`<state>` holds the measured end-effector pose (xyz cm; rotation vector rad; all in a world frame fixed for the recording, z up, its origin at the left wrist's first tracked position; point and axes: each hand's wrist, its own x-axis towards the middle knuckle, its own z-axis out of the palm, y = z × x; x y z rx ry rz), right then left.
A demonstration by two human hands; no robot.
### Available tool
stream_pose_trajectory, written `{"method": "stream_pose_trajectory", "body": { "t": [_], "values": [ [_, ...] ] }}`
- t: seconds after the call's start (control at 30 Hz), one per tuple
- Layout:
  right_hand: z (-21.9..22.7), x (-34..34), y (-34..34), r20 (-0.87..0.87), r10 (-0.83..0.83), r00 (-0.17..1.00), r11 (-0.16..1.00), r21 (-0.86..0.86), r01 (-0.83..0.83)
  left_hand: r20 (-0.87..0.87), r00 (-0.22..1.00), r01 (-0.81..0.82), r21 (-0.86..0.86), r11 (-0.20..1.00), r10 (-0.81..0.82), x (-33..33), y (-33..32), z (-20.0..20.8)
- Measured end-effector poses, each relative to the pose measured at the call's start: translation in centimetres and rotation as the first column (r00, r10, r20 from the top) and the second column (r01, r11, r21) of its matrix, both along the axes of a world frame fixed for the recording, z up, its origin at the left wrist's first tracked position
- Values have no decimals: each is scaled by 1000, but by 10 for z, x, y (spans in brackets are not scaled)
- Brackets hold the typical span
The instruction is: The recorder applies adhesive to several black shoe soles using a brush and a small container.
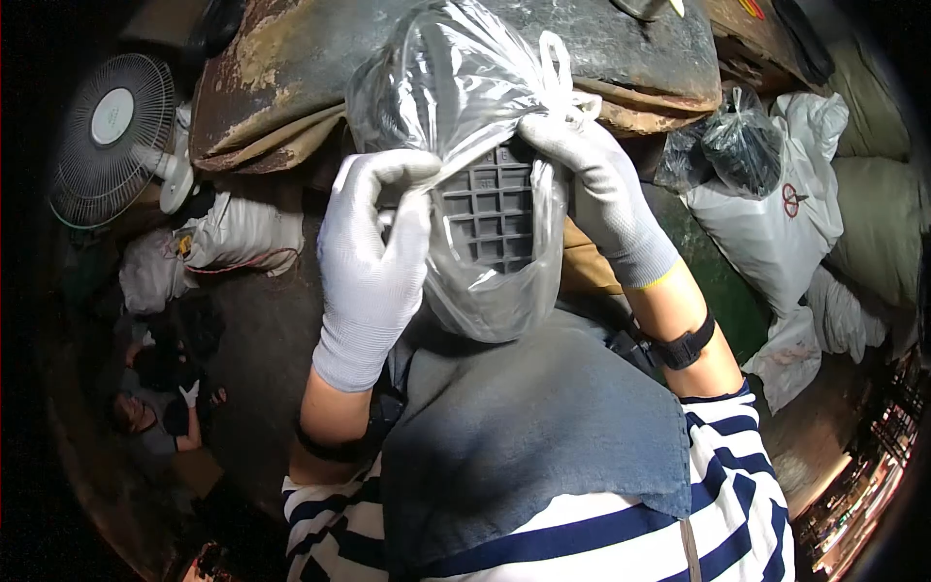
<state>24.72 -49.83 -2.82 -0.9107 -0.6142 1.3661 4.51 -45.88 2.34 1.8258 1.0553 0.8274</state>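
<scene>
A clear plastic bag (495,310) hangs between my gloved hands in front of the worktable. Inside it a dark grey piece with a square grid (485,209) shows through an opening or a clearer stretch of film; I cannot tell which. My left hand (373,228) pinches the film at the bag's left side, thumb and fingers together. On the right, my right hand (592,184) grips the bag just below a twisted knot with a loop (558,78). Other dark contents in the bag's upper part are blurred by glare. Both gloves are white knit.
The worn worktable (640,48) lies ahead. A fan (112,116) stands at the left above a white sack (247,233). A person (155,412) is low at the left. Bagged black items (747,145) rest on white sacks (776,242) at the right.
</scene>
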Motion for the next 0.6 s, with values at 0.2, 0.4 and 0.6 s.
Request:
{"method": "stream_pose_trajectory", "body": {
  "t": [0.2, 0.4, 0.6],
  "values": [
    [20, -19, 13, 161, 87, 983, 991, 85, -102, 134, 982, -109, -172, 979, 133, -25, 6, 9],
    [28, -66, 27, 788, -48, 613, 883, 320, -343, 211, 960, -120, -277, 953, 182, -68, 22, -8],
    [-26, -9, 43, 735, -241, 634, 970, 164, 178, 287, 912, -87, -560, 824, 292, -74, 16, -30]
  ]
}}
